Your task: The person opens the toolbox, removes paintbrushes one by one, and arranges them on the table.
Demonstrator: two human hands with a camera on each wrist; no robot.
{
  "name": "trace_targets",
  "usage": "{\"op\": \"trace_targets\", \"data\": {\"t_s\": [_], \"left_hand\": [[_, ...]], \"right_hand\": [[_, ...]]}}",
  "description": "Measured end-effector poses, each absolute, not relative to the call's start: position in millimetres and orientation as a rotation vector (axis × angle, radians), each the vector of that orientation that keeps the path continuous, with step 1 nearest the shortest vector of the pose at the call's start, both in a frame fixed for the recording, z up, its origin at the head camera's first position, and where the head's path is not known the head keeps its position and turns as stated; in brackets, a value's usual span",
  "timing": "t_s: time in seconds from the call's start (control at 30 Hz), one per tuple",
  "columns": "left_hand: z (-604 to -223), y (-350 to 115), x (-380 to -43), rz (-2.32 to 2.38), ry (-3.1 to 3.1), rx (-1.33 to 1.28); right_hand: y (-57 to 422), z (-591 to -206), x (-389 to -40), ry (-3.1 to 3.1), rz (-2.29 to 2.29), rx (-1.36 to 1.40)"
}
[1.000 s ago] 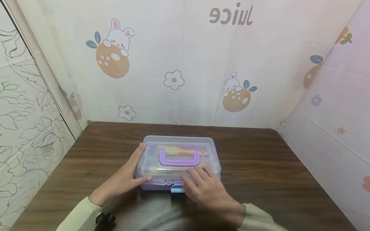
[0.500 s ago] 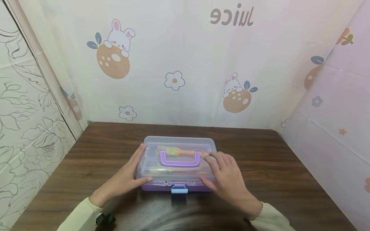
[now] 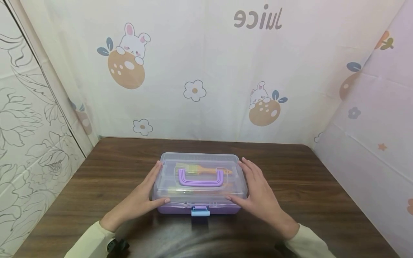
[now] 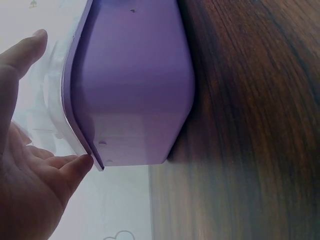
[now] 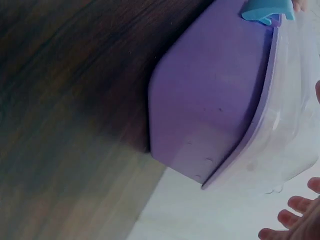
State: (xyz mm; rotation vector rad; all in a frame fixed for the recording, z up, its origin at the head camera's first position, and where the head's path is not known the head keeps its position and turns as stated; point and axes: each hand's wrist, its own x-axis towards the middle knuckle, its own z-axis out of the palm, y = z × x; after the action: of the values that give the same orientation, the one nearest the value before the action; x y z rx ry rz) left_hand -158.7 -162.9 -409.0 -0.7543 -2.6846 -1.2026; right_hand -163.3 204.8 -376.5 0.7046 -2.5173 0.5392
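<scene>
A plastic storage box with a purple base (image 3: 174, 209) and a clear lid (image 3: 200, 157) sits on the table, lid down. A purple handle (image 3: 200, 183) lies across the lid, and a light blue latch (image 3: 200, 212) juts out at the front. Through the lid I see a flat brush (image 3: 208, 170) with an orange handle; other contents are blurred. My left hand (image 3: 138, 199) rests along the left side, thumb over the lid's front edge. My right hand (image 3: 258, 193) is at the right side, thumb by the front corner; its fingers (image 5: 300, 204) look straight in the right wrist view.
The dark wood table (image 3: 290, 172) surrounds the box. Behind it hangs a white curtain (image 3: 206, 107) with rabbit and flower prints. A floral panel (image 3: 29, 143) stands on the left. A dark object (image 3: 117, 246) shows by the left cuff.
My right hand has left the front latch area and moved right and away from me to the box's right side. The left hand and box have stayed in place.
</scene>
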Motion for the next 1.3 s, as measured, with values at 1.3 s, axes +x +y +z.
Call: {"op": "trace_targets", "data": {"t_s": [1.3], "left_hand": [[-407, -165, -159, -1.243, -2.702, -0.786]], "right_hand": [[205, -407, -164, -2.610, 1.427, 0.590]]}}
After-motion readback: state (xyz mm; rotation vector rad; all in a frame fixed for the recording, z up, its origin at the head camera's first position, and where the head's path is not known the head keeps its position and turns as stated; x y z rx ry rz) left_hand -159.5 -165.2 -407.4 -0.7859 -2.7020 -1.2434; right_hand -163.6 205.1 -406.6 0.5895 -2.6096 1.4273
